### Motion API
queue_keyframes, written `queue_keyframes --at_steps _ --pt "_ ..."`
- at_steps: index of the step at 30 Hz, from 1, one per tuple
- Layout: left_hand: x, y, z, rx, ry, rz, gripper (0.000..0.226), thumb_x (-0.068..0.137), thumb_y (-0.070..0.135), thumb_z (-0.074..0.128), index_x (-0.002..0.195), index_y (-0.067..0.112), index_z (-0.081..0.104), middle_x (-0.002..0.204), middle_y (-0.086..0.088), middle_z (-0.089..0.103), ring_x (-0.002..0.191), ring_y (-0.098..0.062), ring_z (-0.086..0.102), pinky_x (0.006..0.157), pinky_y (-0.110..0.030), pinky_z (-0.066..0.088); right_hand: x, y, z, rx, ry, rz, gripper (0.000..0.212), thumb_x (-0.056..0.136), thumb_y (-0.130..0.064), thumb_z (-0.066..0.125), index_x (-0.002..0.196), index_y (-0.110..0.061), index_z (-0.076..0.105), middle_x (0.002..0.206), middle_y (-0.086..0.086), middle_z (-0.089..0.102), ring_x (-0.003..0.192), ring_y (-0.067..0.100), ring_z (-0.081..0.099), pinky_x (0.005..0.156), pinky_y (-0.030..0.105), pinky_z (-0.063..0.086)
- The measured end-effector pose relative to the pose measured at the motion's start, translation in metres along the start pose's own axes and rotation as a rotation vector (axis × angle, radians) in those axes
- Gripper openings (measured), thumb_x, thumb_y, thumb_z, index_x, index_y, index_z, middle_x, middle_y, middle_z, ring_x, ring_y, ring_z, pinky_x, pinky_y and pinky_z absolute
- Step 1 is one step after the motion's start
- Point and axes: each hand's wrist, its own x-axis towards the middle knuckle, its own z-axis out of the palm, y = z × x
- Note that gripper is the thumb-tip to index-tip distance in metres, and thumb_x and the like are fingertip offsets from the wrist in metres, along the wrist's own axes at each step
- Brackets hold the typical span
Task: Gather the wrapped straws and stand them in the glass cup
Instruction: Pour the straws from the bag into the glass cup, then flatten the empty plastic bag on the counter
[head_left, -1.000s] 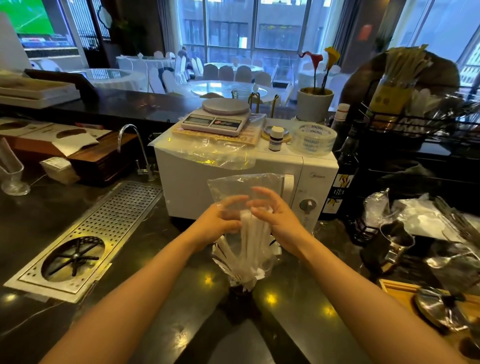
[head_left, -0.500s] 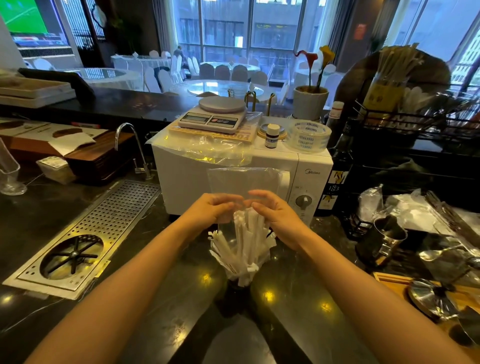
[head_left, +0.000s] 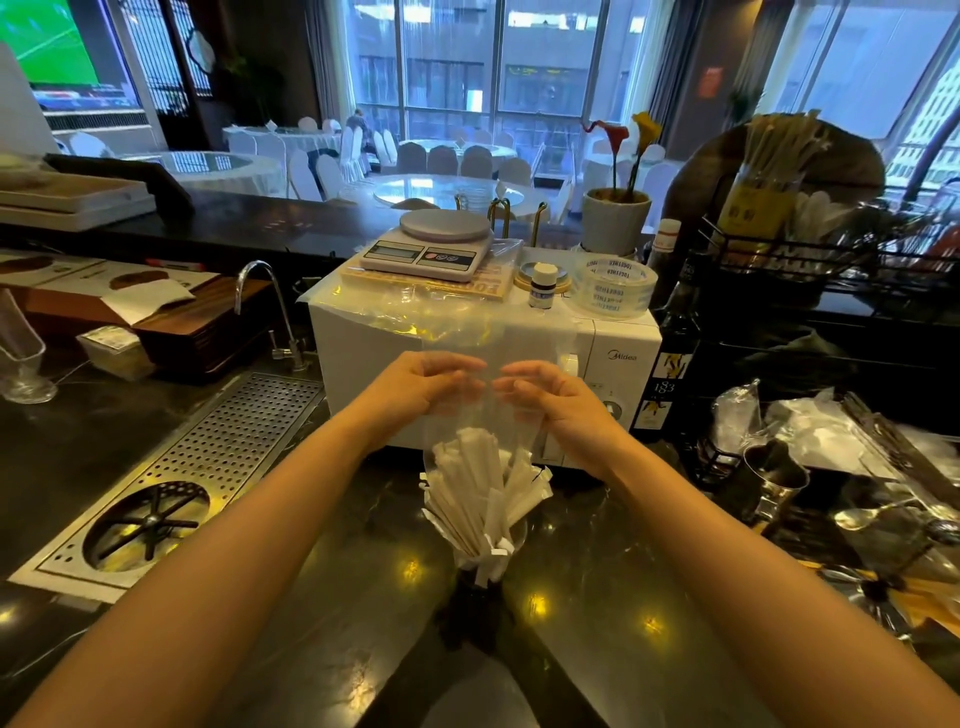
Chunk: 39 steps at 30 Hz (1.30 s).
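wrapped straws (head_left: 480, 499) upright, fanned | in glass cup (head_left: 491, 564) | clear bag (head_left: 498, 364) above

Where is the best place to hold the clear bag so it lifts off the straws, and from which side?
Probably near its upper part, from both sides, where the left hand and right hand pinch the bag. The straws fan out of the cup below, so a lower grip would likely squeeze or tip them. Then pull straight up.
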Motion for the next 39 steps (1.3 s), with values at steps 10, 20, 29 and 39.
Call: queue_keyframes --at_steps 10,20,29,39 --pt "0.01 0.042 -0.002 -0.017 0.048 0.117 0.023 0.093 0.014 0.045 0.092 0.029 0.062 0.087 0.005 0.068 0.075 0.0 0.068 0.065 -0.018 0.054 0.002 -0.035 -0.012 0.082 0.125 -0.081 0.013 0.089 -0.014 0.053 0.088 -0.025 0.059 0.088 -0.005 0.067 0.083 0.009 0.064 0.075 0.023 0.049" --pt "0.026 0.068 0.036 -0.155 0.085 0.175 0.025 0.095 0.013 0.039 0.091 0.023 0.062 0.085 -0.001 0.068 0.073 -0.007 0.069 0.058 -0.02 0.058 -0.025 -0.041 -0.04 0.082 0.299 -0.082 0.012 0.093 -0.014 0.046 0.093 -0.015 0.059 0.084 -0.001 0.067 0.076 0.009 0.066 0.065 0.018 0.054" --pt "0.041 0.058 0.095 -0.307 0.127 0.086 0.022 0.097 0.012 0.034 0.109 0.011 0.052 0.08 -0.004 0.064 0.061 -0.003 0.068 0.054 -0.02 0.054 -0.07 -0.011 -0.072 -0.067 0.514 0.014 0.018 0.093 -0.014 0.045 0.082 -0.009 0.059 0.071 0.001 0.058 0.06 0.008 0.057 0.047 0.013 0.051" --pt "0.011 -0.022 0.195 -0.119 0.129 -0.181 0.043 0.091 0.022 0.048 0.129 0.02 0.028 0.087 -0.005 0.06 0.07 -0.018 0.061 0.061 -0.032 0.055 -0.112 0.055 -0.106 -0.214 0.765 0.187 0.031 0.093 -0.014 0.044 0.064 -0.018 0.054 0.058 0.002 0.053 0.049 0.011 0.048 0.045 0.02 0.042"
